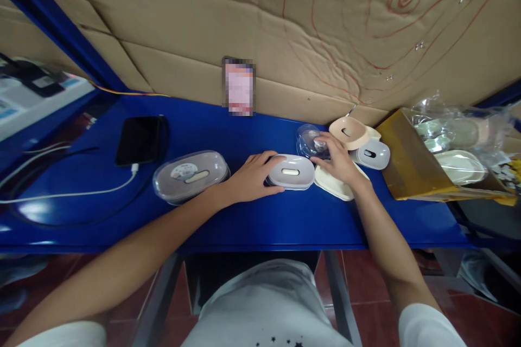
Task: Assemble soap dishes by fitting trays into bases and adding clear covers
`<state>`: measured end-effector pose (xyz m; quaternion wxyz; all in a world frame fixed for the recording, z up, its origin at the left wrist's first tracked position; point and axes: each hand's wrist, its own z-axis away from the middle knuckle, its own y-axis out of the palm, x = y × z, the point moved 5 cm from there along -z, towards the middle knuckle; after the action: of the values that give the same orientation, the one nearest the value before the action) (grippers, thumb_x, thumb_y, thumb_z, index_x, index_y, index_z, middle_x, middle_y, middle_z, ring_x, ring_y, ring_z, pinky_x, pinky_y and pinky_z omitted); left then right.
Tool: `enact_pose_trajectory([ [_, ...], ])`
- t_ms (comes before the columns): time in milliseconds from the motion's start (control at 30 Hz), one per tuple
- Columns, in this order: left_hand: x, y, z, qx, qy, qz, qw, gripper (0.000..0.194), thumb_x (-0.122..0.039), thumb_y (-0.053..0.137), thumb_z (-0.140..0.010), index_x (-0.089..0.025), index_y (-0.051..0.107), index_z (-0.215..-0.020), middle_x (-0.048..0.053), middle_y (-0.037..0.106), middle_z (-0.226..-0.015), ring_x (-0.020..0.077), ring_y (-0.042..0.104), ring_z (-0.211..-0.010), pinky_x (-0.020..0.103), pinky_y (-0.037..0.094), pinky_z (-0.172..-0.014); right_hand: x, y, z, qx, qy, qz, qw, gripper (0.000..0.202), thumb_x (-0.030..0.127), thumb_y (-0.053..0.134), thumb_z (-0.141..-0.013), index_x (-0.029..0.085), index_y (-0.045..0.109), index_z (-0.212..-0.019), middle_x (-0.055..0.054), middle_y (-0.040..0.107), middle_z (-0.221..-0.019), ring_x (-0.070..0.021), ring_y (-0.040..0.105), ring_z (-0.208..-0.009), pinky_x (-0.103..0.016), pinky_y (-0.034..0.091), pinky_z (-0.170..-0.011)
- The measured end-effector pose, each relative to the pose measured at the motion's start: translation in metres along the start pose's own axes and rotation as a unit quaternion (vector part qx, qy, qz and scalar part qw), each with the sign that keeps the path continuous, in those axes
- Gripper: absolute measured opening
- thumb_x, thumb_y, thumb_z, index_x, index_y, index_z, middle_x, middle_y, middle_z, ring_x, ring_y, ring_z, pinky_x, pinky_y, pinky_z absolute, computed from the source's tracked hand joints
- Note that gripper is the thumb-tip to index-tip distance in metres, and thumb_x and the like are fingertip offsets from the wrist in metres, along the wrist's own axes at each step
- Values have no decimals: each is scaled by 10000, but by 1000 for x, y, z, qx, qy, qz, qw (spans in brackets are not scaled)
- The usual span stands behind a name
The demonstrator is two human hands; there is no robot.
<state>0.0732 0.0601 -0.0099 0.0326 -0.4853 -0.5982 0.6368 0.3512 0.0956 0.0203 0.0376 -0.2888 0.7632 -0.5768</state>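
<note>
Grey oval dish [291,172] sits mid-bench on blue table [260,217], just in front of cardboard wall [260,27]. Long axis runs left-right, roughly parallel w/ table's front edge; slot on top lies along same axis, top face up. Rests level, not tilted.

L hand [253,176] cupped round dish's left end, fingers curled against rim, thumb along near side; touching, pressed on but not lifting. R hand [336,158] reaches just past dish's right end, fingers loosely spread, fingertips at clear round lid [310,141]; can't tell if pinching it or only resting on it. Palm over cream tray [337,183], which lies touching dish's right end.

Behind R hand: pink dish [349,132] tilted up, pale grey dish [372,154] just beside it, both near cardboard.

Left of L hand, apart from it: clear-lidded container [190,175], same left-right long axis. Farther left: black phone [140,140] w/ white cable [73,193] plugged in. Right end of table: yellow-brown box [411,168] w/ plastic-bagged dishes [456,146] inside. Blurred card [239,87] propped against cardboard.
</note>
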Motion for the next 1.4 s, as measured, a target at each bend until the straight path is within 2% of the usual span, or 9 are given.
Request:
enact_pose_trajectory([
  [167, 0, -2, 0, -2, -29, 13, 1000, 909, -502, 794, -916, -265, 354, -1676, 158, 470, -1661, 405, 464, -1522, 582, 349, -1266, 1, -13, -1, -99, 15, 1, 995, 520, 616, 612, -1043, 250, 690, -1403, -139, 739, -1403, -340, 660, -1339, -562, 470, -1178],
  [267, 0, -1, -1, -7, -49, 21, 999, 1052, -492, 806, -907, -268, 199, -1737, 181, 446, -1691, 418, 439, -1552, 607, 341, -1265, 11, -18, 2, -115, 3, 19, 993, 472, 582, 577, -1076, 260, 712, -1394, -116, 759, -1388, -317, 679, -1319, -529, 477, -1163],
  [500, 4, 5, -2, -33, -45, 39, 998, 1220, -529, 846, -870, -281, 50, -1760, 208, 394, -1730, 447, 435, -1562, 654, 344, -1252, 72, -3, 15, -5, -126, 46, 991, 330, 447, 595, -1105, 310, 737, -1370, -76, 768, -1386, -297, 700, -1286, -532, 437, -1149],
  [700, 6, 5, -2, -44, -41, 51, 997, 1168, -541, 840, -888, -305, 88, -1750, 202, 290, -1771, 430, 314, -1634, 660, 335, -1264, 104, 7, 23, 19, -183, -35, 982, 328, 406, 610, -1100, 274, 719, -1380, -100, 740, -1397, -284, 627, -1414, -549, 378, -1263],
  [1100, -2, -5, -1, -18, -26, 58, 998, 881, -553, 817, -910, -345, 386, -1650, 135, 441, -1639, 397, 415, -1548, 625, 328, -1274, 104, 6, 22, 102, -145, -183, 967, 399, 359, 584, -1105, 319, 631, -1499, -104, 635, -1516, -272, 540, -1515, -606, 242, -1370],
  [1167, -6, -7, -1, -24, -32, 35, 999, 842, -546, 818, -911, -338, 423, -1624, 131, 468, -1613, 391, 430, -1536, 621, 345, -1266, 99, -3, 20, 103, -131, -228, 959, 404, 382, 565, -1113, 339, 620, -1511, -84, 641, -1538, -271, 534, -1523, -580, 328, -1340],
  [1233, -7, -9, 1, -40, -60, 0, 997, 798, -511, 820, -910, -313, 459, -1593, 136, 504, -1576, 393, 480, -1495, 623, 386, -1241, 86, -20, 19, 64, -85, -237, 966, 381, 412, 541, -1122, 336, 643, -1481, -73, 690, -1486, -274, 615, -1438, -528, 471, -1246],
  [1333, -6, -17, 6, -84, -131, -68, 986, 773, -484, 787, -932, -233, 464, -1587, 200, 499, -1578, 444, 508, -1470, 654, 440, -1196, 60, -44, 24, 15, 4, -123, 992, 325, 438, 538, -1119, 275, 742, -1311, -87, 794, -1264, -298, 748, -1175, -484, 585, -1054],
  [1400, -8, -24, 10, -125, -150, -124, 973, 738, -435, 730, -977, -159, 445, -1599, 267, 419, -1647, 501, 425, -1540, 692, 408, -1216, 48, -47, 31, 57, 42, -31, 997, 320, 445, 553, -1109, 243, 776, -1220, -96, 822, -1161, -311, 778, -1043, -466, 602, -953],
])
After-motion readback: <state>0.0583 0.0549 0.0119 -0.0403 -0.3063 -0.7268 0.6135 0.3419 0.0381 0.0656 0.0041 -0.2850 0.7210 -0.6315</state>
